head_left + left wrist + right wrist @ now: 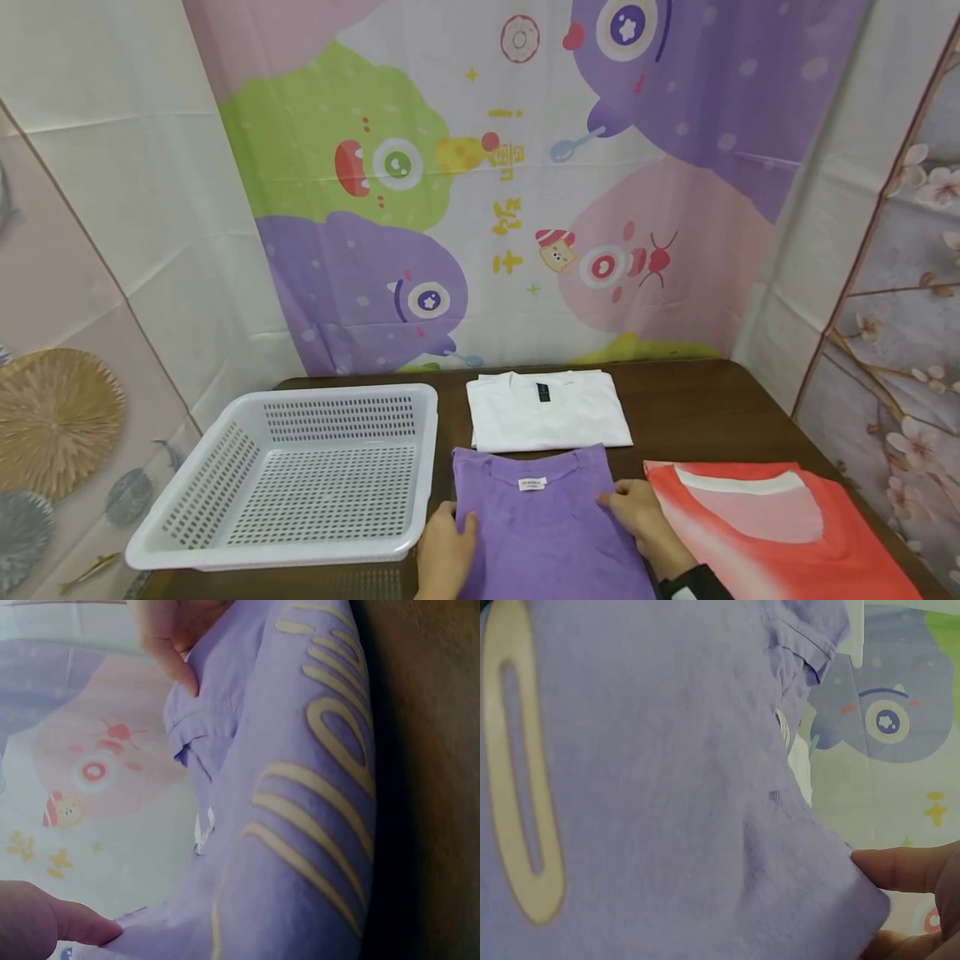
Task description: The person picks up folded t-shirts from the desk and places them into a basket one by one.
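Observation:
A purple T-shirt (540, 525) with a white neck label is between my two hands, its collar end toward the back. My left hand (447, 550) pinches its left edge near the shoulder; the thumb lies on the cloth in the left wrist view. The opposite shoulder is pinched by my right hand (637, 517), with thumb and fingers on either side of the fabric (810, 892) in the right wrist view. Pale yellow lettering (322, 810) runs across the shirt's front. The shirt's lower part is cut off in the head view.
A white plastic basket (427, 467) with slotted walls stands on the left, nothing in it. Behind the purple shirt lies a folded white T-shirt (551, 421). A red and white shirt (810, 533) lies at the right of the brown table (690, 408). Printed cloths hang around it.

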A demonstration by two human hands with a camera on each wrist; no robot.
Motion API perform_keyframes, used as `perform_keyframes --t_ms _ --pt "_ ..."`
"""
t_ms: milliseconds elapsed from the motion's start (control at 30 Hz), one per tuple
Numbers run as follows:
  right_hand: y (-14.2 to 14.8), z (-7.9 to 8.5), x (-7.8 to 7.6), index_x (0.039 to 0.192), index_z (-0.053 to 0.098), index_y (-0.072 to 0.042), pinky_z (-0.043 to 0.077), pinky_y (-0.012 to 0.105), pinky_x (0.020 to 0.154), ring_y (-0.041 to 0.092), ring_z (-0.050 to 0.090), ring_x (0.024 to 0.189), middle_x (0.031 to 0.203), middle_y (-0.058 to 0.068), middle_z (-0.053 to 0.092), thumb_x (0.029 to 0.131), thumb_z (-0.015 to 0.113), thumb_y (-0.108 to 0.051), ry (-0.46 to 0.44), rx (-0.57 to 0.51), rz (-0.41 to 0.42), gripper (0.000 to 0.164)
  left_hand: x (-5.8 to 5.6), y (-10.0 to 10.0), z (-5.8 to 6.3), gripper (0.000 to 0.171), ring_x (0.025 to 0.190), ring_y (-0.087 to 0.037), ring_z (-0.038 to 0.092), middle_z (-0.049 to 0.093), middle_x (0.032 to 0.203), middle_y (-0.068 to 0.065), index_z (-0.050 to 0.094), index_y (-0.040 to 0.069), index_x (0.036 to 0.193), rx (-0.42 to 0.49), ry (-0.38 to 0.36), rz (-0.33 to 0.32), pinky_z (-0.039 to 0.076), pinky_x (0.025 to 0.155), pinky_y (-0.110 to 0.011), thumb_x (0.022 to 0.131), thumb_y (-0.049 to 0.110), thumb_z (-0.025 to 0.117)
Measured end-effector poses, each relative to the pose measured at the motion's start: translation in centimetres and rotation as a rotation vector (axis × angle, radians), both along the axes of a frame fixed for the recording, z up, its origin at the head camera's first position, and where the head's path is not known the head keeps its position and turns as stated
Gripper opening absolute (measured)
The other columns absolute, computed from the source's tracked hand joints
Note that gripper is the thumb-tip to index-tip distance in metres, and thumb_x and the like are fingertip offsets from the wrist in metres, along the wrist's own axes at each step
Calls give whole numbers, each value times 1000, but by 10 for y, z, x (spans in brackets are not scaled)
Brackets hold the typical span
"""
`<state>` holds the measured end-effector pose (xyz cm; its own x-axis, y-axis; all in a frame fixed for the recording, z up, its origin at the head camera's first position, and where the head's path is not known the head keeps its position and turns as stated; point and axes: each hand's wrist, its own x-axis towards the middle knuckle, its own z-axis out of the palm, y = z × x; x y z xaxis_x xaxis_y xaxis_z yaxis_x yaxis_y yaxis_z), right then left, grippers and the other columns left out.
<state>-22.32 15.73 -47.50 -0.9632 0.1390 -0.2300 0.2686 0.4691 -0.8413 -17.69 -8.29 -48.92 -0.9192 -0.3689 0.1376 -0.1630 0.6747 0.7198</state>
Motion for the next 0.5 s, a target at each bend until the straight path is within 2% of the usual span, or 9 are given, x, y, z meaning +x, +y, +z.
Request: perform_keyframes --t_ms 133,267,400,500 --pt "-2 3 2 104 63 14 49 42 79 33 58 94 107 29 61 81 63 -11 16 6 -15 33 2 4 3 21 86 -30 69 72 95 -13 67 5 97 -7 38 21 52 76 -45 79 17 71" --pt "-5 7 6 100 65 11 48 36 76 30 57 91 101 24 63 80 64 -11 36 10 -35 30 6 7 7 19 83 -29 69 73 93 -10 69 8 93 2 60 43 51 73 -45 77 18 73" --pt "-8 15 11 98 66 10 43 28 68 24 55 84 87 15 61 79 66 -11 73 18 -44 28 12 9 13 17 79 -26 69 72 86 -7 70 9 89 19 99 51 51 70 -42 75 16 75" --pt "-10 21 17 94 66 9 38 26 65 18 49 76 76 7 54 78 67 -10 111 23 -47 25 16 12 18 16 75 -22 67 70 81 -4 70 8 88 30 126 45 50 69 -39 74 14 76"
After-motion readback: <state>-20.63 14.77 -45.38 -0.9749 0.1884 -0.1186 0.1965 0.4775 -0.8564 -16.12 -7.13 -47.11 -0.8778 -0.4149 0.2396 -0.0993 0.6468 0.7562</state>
